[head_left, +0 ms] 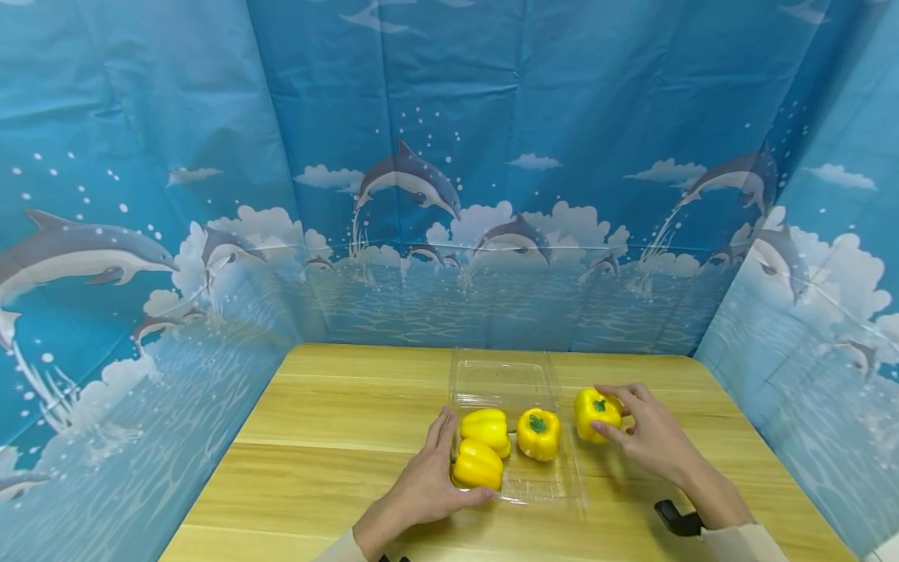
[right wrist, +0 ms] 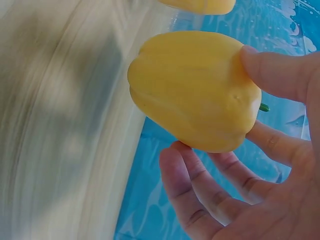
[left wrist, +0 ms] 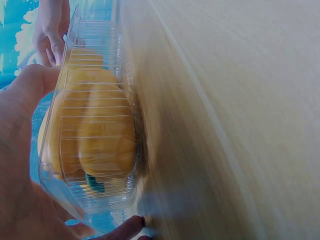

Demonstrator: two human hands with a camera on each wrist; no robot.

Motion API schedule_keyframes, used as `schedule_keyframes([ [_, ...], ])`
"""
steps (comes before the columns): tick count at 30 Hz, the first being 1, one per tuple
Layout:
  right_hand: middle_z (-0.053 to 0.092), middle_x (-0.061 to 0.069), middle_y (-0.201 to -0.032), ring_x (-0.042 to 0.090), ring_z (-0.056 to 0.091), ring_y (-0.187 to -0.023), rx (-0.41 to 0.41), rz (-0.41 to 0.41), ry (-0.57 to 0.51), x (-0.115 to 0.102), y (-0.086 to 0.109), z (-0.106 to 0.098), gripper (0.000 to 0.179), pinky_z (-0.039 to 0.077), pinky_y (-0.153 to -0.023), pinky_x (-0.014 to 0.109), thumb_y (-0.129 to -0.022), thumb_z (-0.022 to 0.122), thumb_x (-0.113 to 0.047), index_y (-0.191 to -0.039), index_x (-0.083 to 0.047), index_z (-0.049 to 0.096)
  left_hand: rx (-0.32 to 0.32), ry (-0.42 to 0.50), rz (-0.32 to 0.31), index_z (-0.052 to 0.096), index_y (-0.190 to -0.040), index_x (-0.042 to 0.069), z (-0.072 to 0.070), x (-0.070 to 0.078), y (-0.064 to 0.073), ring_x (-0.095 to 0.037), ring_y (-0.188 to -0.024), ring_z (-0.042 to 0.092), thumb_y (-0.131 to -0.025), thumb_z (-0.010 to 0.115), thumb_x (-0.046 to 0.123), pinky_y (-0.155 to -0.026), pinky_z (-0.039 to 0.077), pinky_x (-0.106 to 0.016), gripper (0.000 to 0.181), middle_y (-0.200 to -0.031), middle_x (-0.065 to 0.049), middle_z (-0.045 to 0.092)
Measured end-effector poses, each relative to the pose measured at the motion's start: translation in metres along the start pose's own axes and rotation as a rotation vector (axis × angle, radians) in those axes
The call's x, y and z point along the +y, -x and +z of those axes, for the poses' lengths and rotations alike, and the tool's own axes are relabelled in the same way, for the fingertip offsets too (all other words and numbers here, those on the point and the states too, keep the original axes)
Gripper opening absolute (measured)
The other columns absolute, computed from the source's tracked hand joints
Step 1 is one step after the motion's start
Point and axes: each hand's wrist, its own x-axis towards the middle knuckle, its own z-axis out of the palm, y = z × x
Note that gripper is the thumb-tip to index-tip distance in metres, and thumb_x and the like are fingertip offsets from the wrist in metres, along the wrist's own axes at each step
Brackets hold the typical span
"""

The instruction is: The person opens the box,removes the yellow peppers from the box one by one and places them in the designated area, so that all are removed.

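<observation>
A yellow bell pepper (head_left: pixel 594 415) with a green stem is held by my right hand (head_left: pixel 656 433), thumb on one side and fingers on the other. In the right wrist view this pepper (right wrist: pixel 195 90) appears raised off the wood. Left of it sits a clear plastic clamshell container (head_left: pixel 520 492), its lid (head_left: pixel 502 378) folded back on the far side. Inside, two yellow peppers lie on their sides at the left, and another pepper (head_left: pixel 539 435) stands stem up at the right. My left hand (head_left: pixel 431 476) touches the container's near left corner, fingers along the left side, thumb along the front.
The wooden table (head_left: pixel 337 421) carries all of this. Blue dolphin-print curtains (head_left: pixel 449 297) hang behind it and along both sides. A black band (head_left: pixel 677 519) is on my right wrist.
</observation>
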Motion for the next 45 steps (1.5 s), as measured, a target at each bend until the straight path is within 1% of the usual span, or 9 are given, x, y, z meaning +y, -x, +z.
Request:
schedule_keyframes([
  [4, 0.068, 0.025, -0.138, 0.032, 0.072, -0.109, -0.023, 0.021, 0.007, 0.003, 0.001, 0.003, 0.066, 0.058, -0.071, 0.027, -0.106, 0.089, -0.036, -0.160, -0.005, 0.067, 0.001, -0.004, -0.003, 0.008, -0.189, 0.012, 0.000, 0.001, 0.001, -0.049, -0.164, 0.055, -0.092, 0.085, 0.079, -0.124, 0.057, -0.070, 0.141, -0.199, -0.011, 0.002],
  [9, 0.068, 0.024, -0.136, 0.030, 0.071, -0.107, -0.042, 0.024, 0.006, 0.007, 0.002, 0.006, 0.067, 0.056, -0.070, 0.028, -0.106, 0.089, -0.036, -0.161, -0.004, 0.066, 0.003, -0.006, -0.003, 0.009, -0.189, 0.011, 0.000, 0.002, 0.002, -0.050, -0.164, 0.055, -0.092, 0.085, 0.079, -0.123, 0.057, -0.072, 0.141, -0.199, -0.012, 0.003],
  [12, 0.068, 0.024, -0.138, 0.030, 0.072, -0.109, -0.048, 0.026, 0.008, 0.009, 0.003, 0.008, 0.068, 0.058, -0.072, 0.031, -0.107, 0.088, -0.037, -0.162, -0.005, 0.066, 0.001, -0.005, -0.005, 0.009, -0.189, 0.011, 0.000, 0.002, 0.002, -0.051, -0.164, 0.055, -0.092, 0.085, 0.079, -0.124, 0.056, -0.073, 0.141, -0.199, -0.012, 0.003],
  [14, 0.068, 0.024, -0.139, 0.032, 0.073, -0.109, -0.052, 0.026, 0.009, 0.011, 0.003, 0.010, 0.067, 0.060, -0.074, 0.035, -0.106, 0.089, -0.035, -0.162, -0.004, 0.066, 0.000, -0.004, -0.006, 0.009, -0.189, 0.011, 0.000, 0.002, 0.002, -0.051, -0.164, 0.054, -0.092, 0.086, 0.078, -0.124, 0.056, -0.073, 0.141, -0.199, -0.012, 0.002],
  [20, 0.068, 0.025, -0.140, 0.034, 0.074, -0.110, -0.077, 0.037, 0.005, 0.012, 0.004, 0.011, 0.068, 0.066, -0.081, 0.052, -0.105, 0.090, -0.035, -0.162, -0.005, 0.066, 0.000, -0.005, -0.007, 0.010, -0.189, 0.011, 0.000, 0.002, 0.003, -0.050, -0.166, 0.052, -0.092, 0.086, 0.079, -0.125, 0.055, -0.073, 0.141, -0.199, -0.012, 0.002],
  [23, 0.068, 0.025, -0.140, 0.035, 0.074, -0.111, -0.083, 0.041, 0.005, 0.012, 0.004, 0.010, 0.069, 0.067, -0.083, 0.056, -0.105, 0.090, -0.036, -0.162, -0.005, 0.066, 0.001, -0.008, -0.007, 0.010, -0.189, 0.011, 0.000, 0.003, 0.003, -0.051, -0.166, 0.052, -0.092, 0.086, 0.079, -0.126, 0.054, -0.073, 0.141, -0.199, -0.013, 0.003],
  [36, 0.068, 0.024, -0.140, 0.037, 0.074, -0.113, -0.081, 0.038, 0.018, 0.010, 0.004, 0.011, 0.068, 0.067, -0.085, 0.059, -0.105, 0.090, -0.037, -0.161, -0.006, 0.067, 0.005, -0.018, -0.002, 0.010, -0.189, 0.010, 0.000, 0.001, 0.001, -0.050, -0.165, 0.054, -0.092, 0.086, 0.079, -0.124, 0.056, -0.071, 0.141, -0.199, -0.013, 0.003],
  [45, 0.068, 0.023, -0.142, 0.036, 0.072, -0.116, -0.086, 0.025, 0.019, 0.010, 0.004, 0.010, 0.072, 0.065, -0.087, 0.061, -0.104, 0.091, -0.043, -0.162, -0.008, 0.067, 0.006, -0.010, -0.001, 0.010, -0.189, 0.010, 0.001, 0.002, 0.002, -0.051, -0.165, 0.054, -0.092, 0.086, 0.078, -0.124, 0.057, -0.070, 0.140, -0.199, -0.013, 0.002],
])
